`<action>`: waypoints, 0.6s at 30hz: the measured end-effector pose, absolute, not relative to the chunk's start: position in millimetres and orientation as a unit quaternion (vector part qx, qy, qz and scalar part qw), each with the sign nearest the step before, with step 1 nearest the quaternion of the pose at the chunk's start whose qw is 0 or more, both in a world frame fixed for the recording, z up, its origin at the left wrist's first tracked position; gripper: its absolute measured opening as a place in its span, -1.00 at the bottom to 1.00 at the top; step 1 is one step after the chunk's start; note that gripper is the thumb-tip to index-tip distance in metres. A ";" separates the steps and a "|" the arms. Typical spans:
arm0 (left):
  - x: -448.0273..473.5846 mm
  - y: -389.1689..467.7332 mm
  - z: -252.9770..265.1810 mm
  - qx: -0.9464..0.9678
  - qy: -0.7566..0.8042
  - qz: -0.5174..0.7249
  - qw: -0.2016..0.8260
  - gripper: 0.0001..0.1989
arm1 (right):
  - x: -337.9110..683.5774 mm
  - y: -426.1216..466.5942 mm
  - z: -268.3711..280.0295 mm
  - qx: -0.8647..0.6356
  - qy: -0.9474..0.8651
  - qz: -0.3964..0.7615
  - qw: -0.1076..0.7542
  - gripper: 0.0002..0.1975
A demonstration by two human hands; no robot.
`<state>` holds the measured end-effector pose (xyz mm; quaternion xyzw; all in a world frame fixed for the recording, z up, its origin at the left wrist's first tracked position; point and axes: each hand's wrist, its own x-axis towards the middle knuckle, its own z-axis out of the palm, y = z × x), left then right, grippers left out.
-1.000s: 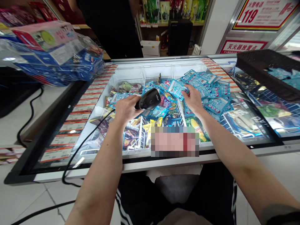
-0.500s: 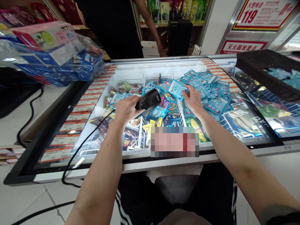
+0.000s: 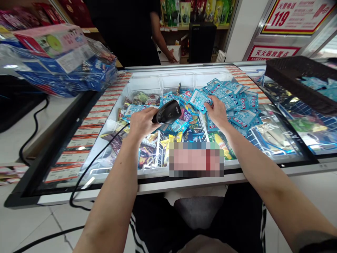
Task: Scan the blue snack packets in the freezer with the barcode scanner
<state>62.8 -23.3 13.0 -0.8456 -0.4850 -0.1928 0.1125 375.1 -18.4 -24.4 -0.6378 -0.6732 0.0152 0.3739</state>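
Note:
My left hand (image 3: 142,123) is wrapped round the handle of a black barcode scanner (image 3: 167,112), whose head points right over the open part of a chest freezer (image 3: 147,188). A black cable runs from it down to the left. Between the thumb and fingers of my right hand (image 3: 216,110) is the edge of a light-blue packet (image 3: 197,99), its white label panel facing up, just right of the scanner. Many similar blue packets (image 3: 243,117) lie heaped beside and behind my right hand, on the glass and over the baskets. Colourful wrapped packs fill the baskets below.
Plastic-wrapped boxes (image 3: 63,59) are stacked at the left. A dark brown basket (image 3: 297,84) with blue packets stands on the right. Price labels (image 3: 97,112) line the glass. Behind the freezer stands a person in black (image 3: 123,31). A blurred patch covers the front edge.
The person behind the freezer has shifted, and that person's hand has moved left by the white box. My hands, the scanner and the packet stay nearly still.

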 end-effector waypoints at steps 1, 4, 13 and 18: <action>62.8 -23.3 12.9 -0.846 -0.484 -0.195 0.111 -0.71 | 375.2 -18.3 -24.4 -0.638 -0.674 0.016 0.371 -0.50; 62.6 -23.0 12.7 -0.847 -0.480 -0.199 0.108 -0.72 | 375.6 -18.0 -25.0 -0.635 -0.677 0.014 0.372 -0.51; 62.3 -23.1 12.9 -0.850 -0.475 -0.200 0.108 -0.71 | 375.5 -17.4 -26.6 -0.641 -0.669 0.026 0.376 -0.49; 59.7 -20.8 10.0 -0.842 -0.481 -0.210 0.122 -0.70 | 376.0 -19.4 -23.2 -0.635 -0.665 0.008 0.392 -0.45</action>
